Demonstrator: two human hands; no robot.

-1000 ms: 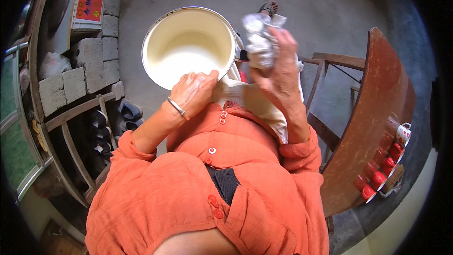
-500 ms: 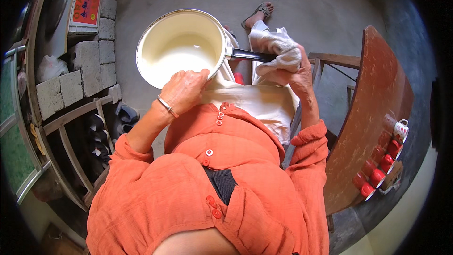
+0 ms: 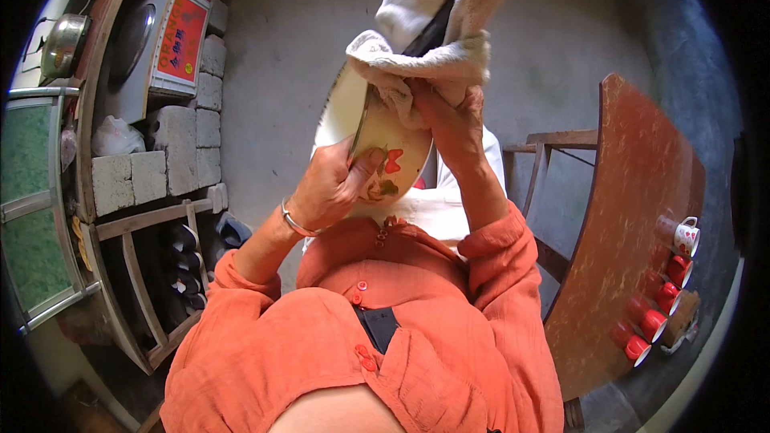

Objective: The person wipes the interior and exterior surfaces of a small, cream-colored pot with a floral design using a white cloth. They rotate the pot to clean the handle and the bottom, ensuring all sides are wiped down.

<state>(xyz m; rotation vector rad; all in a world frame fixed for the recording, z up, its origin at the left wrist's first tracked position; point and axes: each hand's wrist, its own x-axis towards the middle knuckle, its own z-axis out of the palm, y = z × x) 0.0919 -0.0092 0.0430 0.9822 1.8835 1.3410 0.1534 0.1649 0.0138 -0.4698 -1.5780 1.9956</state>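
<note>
Cream pot (image 3: pixel 407 135) tilted, left hand (image 3: pixel 322 188) gripping it, right hand (image 3: pixel 454 122) clutching white cloth (image 3: pixel 441 64).

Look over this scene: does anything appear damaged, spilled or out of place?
The round cream enamel-look pot with red and green decoration stands out: its rim shows dark, uneven marks, possibly worn coating or dirt. It is tipped sideways in the left hand, but no spill is visible.

Fisheye: black corners, table (image 3: pixel 638 184) edge bowed. Glossy top mirrors cups (image 3: pixel 653 325). Rack (image 3: pixel 138 273) interior dark. Cloth (image 3: pixel 449 62) upper end blurred.
</note>
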